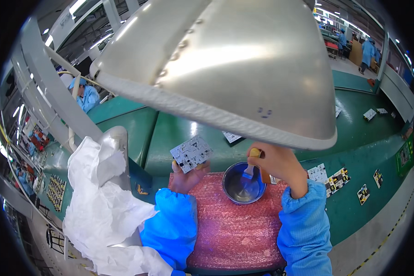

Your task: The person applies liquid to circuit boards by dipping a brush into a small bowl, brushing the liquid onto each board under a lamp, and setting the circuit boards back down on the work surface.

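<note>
My left hand [190,179] grips a pale grey printed circuit board [192,152] by its lower edge and holds it up, tilted, left of the bowl. A small flat brush [248,172] is pinched in my right hand [283,165], its head down inside a round metal bowl [243,201]. Yellow finger cots cover some of my fingertips. The bowl stands on a red bubble-wrap mat [232,234]. Beside my right fingers, at the bowl's rim, is an orange-brown piece with a pale label; I cannot tell what it belongs to.
A large metal lamp hood [244,69] hangs low over the bench. Crumpled white sheeting [101,207] drapes at the left. More circuit boards [338,181] lie on the green bench [345,221] at right, and one [231,136] lies beneath the hood. Other people work farther off.
</note>
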A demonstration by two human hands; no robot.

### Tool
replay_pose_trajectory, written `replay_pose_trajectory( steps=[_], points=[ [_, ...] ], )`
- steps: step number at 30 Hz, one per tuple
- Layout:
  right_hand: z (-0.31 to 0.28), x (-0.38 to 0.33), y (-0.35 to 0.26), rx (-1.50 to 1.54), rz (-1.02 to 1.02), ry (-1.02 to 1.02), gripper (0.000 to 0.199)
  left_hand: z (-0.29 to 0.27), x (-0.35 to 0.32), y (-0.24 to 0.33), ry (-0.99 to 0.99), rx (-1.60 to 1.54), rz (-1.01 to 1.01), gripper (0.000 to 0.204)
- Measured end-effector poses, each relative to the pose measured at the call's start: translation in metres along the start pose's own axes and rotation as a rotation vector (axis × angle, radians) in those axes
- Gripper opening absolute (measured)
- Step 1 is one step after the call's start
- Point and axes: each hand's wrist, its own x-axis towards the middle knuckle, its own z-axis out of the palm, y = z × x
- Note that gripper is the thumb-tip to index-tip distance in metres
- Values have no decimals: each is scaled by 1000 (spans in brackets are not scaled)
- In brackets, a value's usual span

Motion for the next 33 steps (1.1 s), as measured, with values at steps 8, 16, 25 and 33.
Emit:
replay_pose_trajectory(
  steps=[8, 16, 25, 33],
  points=[
    [0, -1, 10, 106, -88, 203, 20, -50, -18, 15, -141, -133, -65, 59],
    [-2, 0, 6, 74, -80, 218, 20, -113, -54, 21, 207, 677, 129, 55],
    [-5, -3, 23, -1, -177, 253, 22, -91, 20, 14, 161, -14, -78, 47],
    [-2, -7, 27, -48, -181, 329, 18, -91, 6, 44, 547, 1766, -116, 34]
  ],
)
